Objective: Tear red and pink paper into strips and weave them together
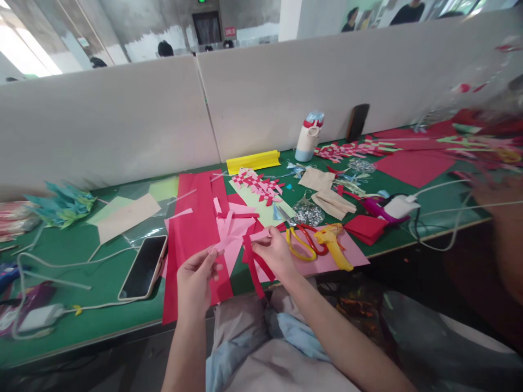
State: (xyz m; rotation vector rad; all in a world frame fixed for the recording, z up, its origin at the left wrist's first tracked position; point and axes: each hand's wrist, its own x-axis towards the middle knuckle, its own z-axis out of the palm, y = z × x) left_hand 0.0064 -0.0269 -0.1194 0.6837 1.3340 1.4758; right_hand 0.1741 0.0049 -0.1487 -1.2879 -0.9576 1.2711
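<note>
Has a phone (pixel 144 268) lying face up on the desk (pixel 102 286), just left of the left grip (pixel 195 277) — probably set aside to leave room for paper. Shows a red sheet (pixel 194 228) behind and beneath the left grip, apparently spread flat as a base for cut pieces. Beyond the right grip (pixel 275 253), has a checked woven piece (pixel 265 188) on pale green paper, seemingly parked within sight. Right of the right grip, shows a glue gun (pixel 335 249), handle toward the near edge, perhaps for quick reach.

With the left grip, pinches a pale pink strip (pixel 229 244) between thumb and forefinger. With the right grip, equally narrow, pinches a pink strip end (pixel 259 236), with a red strip (pixel 254 269) crossing at the fingertips and hanging below — likely held there against slipping. Impossible to tell whether one pink length or two.
</note>
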